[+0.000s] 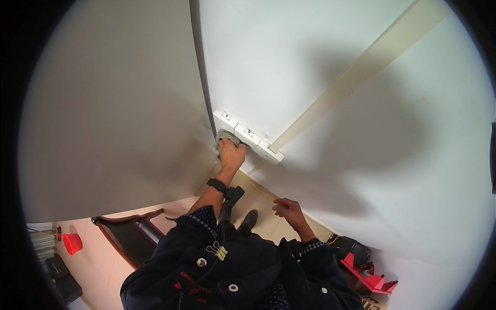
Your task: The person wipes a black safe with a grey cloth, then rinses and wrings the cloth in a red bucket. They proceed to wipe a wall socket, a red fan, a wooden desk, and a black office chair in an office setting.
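My left hand [232,155] grips a crumpled grey-green cloth [228,135]. The cloth rests at the left end of a row of white surface-mounted electrical boxes [248,134] on the white wall, covering part of the first box's front. My right hand [290,213] hangs lower down near the wall, holding nothing, its fingers loosely bent. A cream cable trunking strip [348,87] runs along the wall and meets the box at the right end.
A large grey panel [116,116] stands close on the left. A thin yellow cable [255,185] runs along the wall's base. Below are a dark wood-framed chair [126,236], a red bucket [72,244], a red rack [366,276] and a black case [350,248].
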